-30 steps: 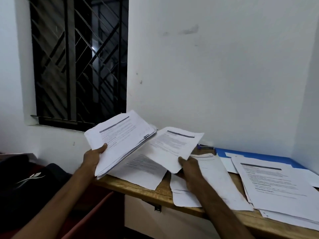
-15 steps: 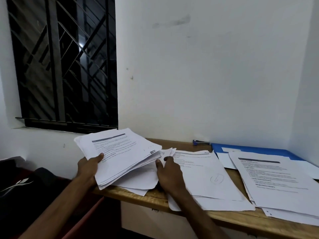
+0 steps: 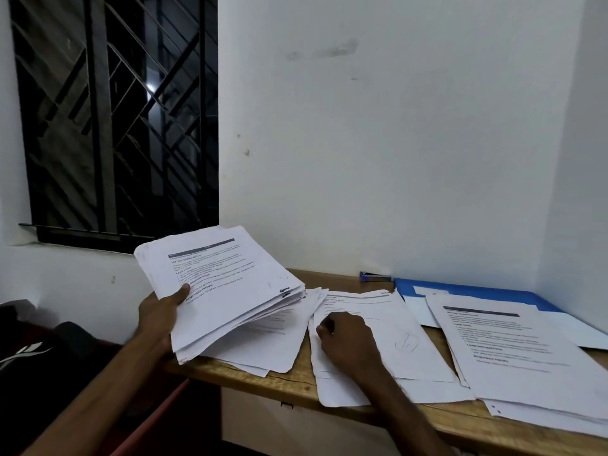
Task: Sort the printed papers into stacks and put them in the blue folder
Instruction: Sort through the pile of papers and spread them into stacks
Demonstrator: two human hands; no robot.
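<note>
Barred window [image 3: 115, 126]; black bag [image 3: 65, 357] below; wooden table [image 3: 302, 383].

white papers [image 3: 223, 291] printed black — blue folder [image 3: 467, 289], tan wooden table [image 3: 296, 380].

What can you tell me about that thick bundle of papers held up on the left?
The bundle of papers is a thick sheaf of white printed sheets, edges fanned unevenly. Its top page shows a dark header bar, bold headings and a pen scribble. The left hand holds it tilted, thumb on top, above loose sheets.
</note>
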